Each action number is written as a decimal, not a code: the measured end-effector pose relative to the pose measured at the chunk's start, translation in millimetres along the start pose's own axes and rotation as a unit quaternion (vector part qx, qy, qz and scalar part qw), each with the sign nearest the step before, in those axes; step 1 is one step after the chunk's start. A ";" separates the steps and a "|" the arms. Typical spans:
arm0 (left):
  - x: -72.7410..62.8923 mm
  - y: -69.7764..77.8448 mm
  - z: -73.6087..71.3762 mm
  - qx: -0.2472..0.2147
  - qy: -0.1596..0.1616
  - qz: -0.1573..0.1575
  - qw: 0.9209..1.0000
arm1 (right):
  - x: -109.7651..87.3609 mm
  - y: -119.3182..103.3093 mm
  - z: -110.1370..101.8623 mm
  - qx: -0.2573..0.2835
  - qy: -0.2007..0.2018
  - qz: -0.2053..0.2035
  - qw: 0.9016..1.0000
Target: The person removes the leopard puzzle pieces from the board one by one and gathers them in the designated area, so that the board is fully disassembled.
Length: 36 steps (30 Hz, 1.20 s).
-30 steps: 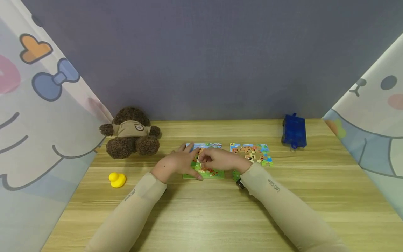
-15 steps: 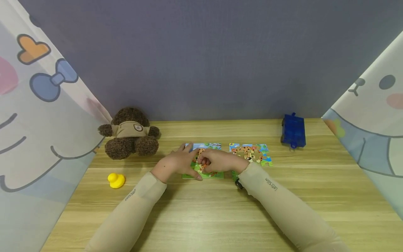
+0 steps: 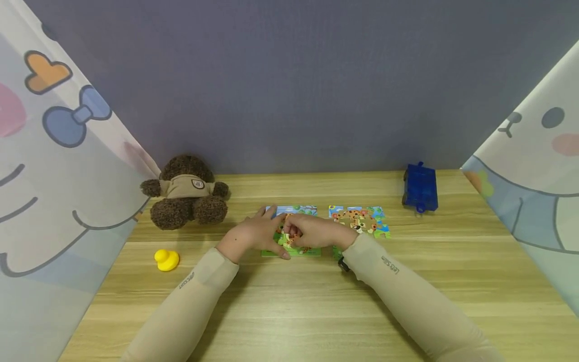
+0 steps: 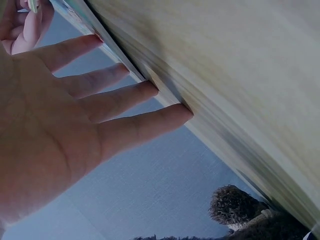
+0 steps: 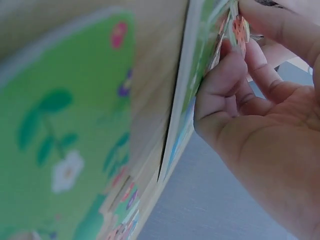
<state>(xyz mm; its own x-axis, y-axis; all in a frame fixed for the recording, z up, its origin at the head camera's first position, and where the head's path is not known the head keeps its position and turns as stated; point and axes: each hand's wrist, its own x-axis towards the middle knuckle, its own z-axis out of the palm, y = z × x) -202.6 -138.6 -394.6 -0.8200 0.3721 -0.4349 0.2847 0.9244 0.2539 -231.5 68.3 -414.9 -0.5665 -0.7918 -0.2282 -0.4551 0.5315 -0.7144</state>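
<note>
A jigsaw puzzle board (image 3: 304, 208) with a spotted-animal picture lies at the middle of the table, partly hidden under both hands. My left hand (image 3: 253, 235) spreads over its left side, fingers straight. In the left wrist view, the left fingertips (image 4: 186, 112) rest along the board and the table beside it. My right hand (image 3: 314, 230) is over the board's middle, its thumb and fingers curled. Between them it pinches an orange, dark-spotted puzzle piece (image 5: 240, 32), standing on edge close over the board. To the right lies a group of puzzle pieces (image 3: 380, 213), partly behind the right wrist.
At the back left sits a brown teddy bear (image 3: 187, 193) in a beige shirt. A yellow rubber duck (image 3: 167, 260) stands in front of it. A blue toy cart (image 3: 420, 187) is at the back right. A grey partition (image 3: 289, 100) rises behind the table (image 3: 289, 311).
The right hand has shifted very slightly over the board, with its fingers curled further. The left hand stays in place. The whole view has drifted a little.
</note>
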 end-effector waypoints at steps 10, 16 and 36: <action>0.7 0.2 0.5 -0.002 0.002 -0.003 1.000 | -5.5 -3.1 0.7 -0.004 0.010 -0.004 1.000; -0.5 0.9 -0.1 -0.011 -0.001 -0.005 1.000 | -10.1 -3.8 0.1 0.022 0.012 0.004 1.000; -0.9 1.9 0.3 -0.010 0.005 -0.002 1.000 | -96.4 9.7 -48.4 0.050 0.115 0.025 0.992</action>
<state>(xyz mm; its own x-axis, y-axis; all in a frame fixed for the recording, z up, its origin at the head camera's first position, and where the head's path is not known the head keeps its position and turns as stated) -201.1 -137.2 -394.0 -0.8260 0.3678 -0.4272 0.2715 0.9237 0.2703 -214.5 164.3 -367.8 -0.7334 -0.6696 -0.1172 -0.3586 0.5276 -0.7701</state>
